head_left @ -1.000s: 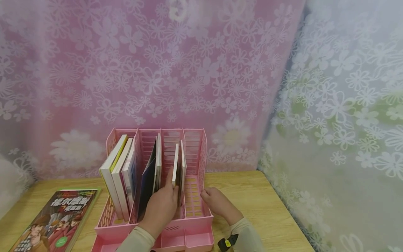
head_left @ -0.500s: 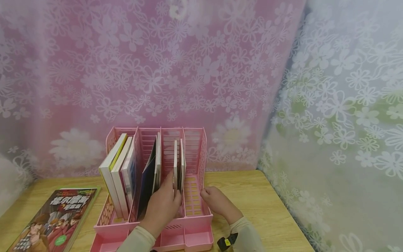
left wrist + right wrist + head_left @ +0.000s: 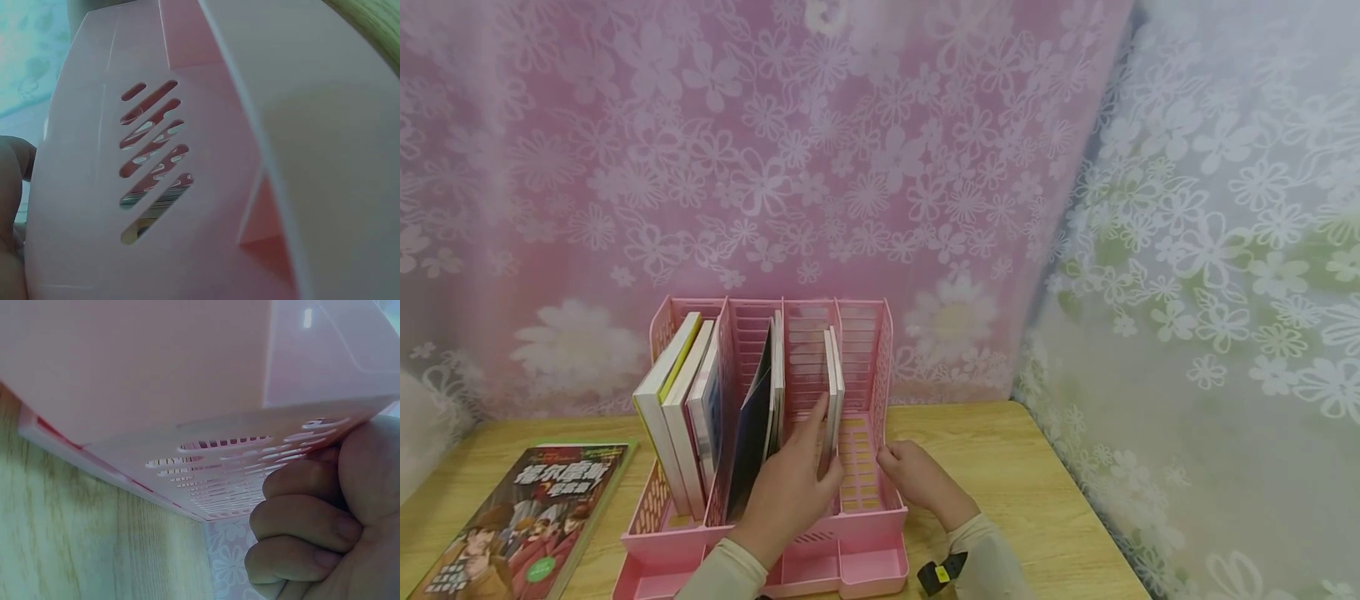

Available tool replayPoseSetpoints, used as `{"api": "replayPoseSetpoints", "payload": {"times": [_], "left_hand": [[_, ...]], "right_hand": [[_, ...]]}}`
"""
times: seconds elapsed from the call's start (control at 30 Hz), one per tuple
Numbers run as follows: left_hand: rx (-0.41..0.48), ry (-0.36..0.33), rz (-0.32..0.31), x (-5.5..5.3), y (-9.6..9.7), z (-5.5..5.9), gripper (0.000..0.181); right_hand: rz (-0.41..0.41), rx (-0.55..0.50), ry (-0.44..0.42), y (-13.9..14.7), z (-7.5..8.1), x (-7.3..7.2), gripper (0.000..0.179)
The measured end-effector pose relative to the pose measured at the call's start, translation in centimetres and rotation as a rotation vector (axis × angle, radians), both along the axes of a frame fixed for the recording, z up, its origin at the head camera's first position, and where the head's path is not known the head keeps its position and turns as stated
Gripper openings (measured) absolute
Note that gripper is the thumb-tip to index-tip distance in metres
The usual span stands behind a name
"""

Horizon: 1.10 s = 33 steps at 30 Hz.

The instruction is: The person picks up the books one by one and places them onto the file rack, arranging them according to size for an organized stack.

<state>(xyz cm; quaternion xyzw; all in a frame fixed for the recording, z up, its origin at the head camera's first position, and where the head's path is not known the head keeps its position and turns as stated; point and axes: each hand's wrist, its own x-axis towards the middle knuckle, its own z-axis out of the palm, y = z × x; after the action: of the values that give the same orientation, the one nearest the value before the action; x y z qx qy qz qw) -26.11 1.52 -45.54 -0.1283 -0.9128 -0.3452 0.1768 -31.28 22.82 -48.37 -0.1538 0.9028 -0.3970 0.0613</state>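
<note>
A pink desktop file rack [image 3: 880, 521] stands on the table, split into upright compartments. My left hand [image 3: 793, 492] reaches into its third compartment, index finger extended against the left face of two thin upright books [image 3: 832, 375]. The thumb lies near their front edges; the other fingers are mostly hidden. In the left wrist view, the slotted front [image 3: 156, 162] of the rack covers most of the scene. My right hand [image 3: 928, 482] grips the rack's right side wall. Its curled fingers [image 3: 300, 519] show beside the perforated wall in the right wrist view.
Thick books [image 3: 681, 417] lean in the first compartment, and thin books with a dark cover [image 3: 754, 442] stand in the second. A comic-style book [image 3: 535, 517] lies flat on the wooden table [image 3: 1000, 483] at left. Floral curtains [image 3: 850, 167] hang behind and to the right.
The left hand has shifted its thin book rightward, from leaning apart to upright against the neighbouring book. My right hand has kept its place on the rack wall.
</note>
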Motion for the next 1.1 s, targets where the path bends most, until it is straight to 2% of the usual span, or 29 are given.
{"api": "replayPoseSetpoints", "payload": {"times": [0.17, 0.33, 0.47, 0.57, 0.67, 0.77, 0.87, 0.93, 1.03, 1.1], "left_hand": [[0.052, 0.008, -0.027, 0.0, 0.0, 0.1, 0.091], [0.057, 0.034, -0.066, -0.1, -0.1, 0.1, 0.086], [0.083, 0.012, -0.097, 0.1, -0.4, 0.4, 0.085], [0.095, 0.009, -0.097, 0.4, -0.7, 0.8, 0.083], [0.077, 0.032, -0.096, 0.7, -1.1, 1.1, 0.075], [0.071, 0.088, -0.106, 1.4, -1.5, 1.8, 0.065], [0.104, 0.201, -0.170, 2.4, -2.1, 3.0, 0.051], [0.164, 0.335, -0.244, 3.1, -3.0, 4.0, 0.043], [0.308, 0.589, -0.323, 3.6, -5.1, 5.7, 0.033], [0.441, 0.765, -0.308, 3.8, -6.8, 6.7, 0.026]], "right_hand": [[-0.001, 0.004, -0.008, 0.1, 0.0, -0.1, 0.043], [-0.012, 0.002, -0.002, 0.1, 0.0, -0.2, 0.041], [-0.016, 0.008, -0.008, 0.0, 0.1, -0.3, 0.040], [-0.011, 0.006, -0.010, -0.1, 0.3, -0.3, 0.040], [-0.006, 0.002, -0.011, -0.1, 0.4, -0.3, 0.040], [-0.003, 0.000, -0.013, -0.1, 0.4, -0.3, 0.041], [-0.002, -0.014, -0.026, 0.0, 0.5, -0.1, 0.043], [-0.002, -0.024, -0.037, 0.0, 0.5, 0.1, 0.044], [-0.003, -0.026, -0.046, 0.0, 0.4, 0.2, 0.045], [0.001, -0.024, -0.042, -0.1, 0.3, 0.2, 0.045]]}}
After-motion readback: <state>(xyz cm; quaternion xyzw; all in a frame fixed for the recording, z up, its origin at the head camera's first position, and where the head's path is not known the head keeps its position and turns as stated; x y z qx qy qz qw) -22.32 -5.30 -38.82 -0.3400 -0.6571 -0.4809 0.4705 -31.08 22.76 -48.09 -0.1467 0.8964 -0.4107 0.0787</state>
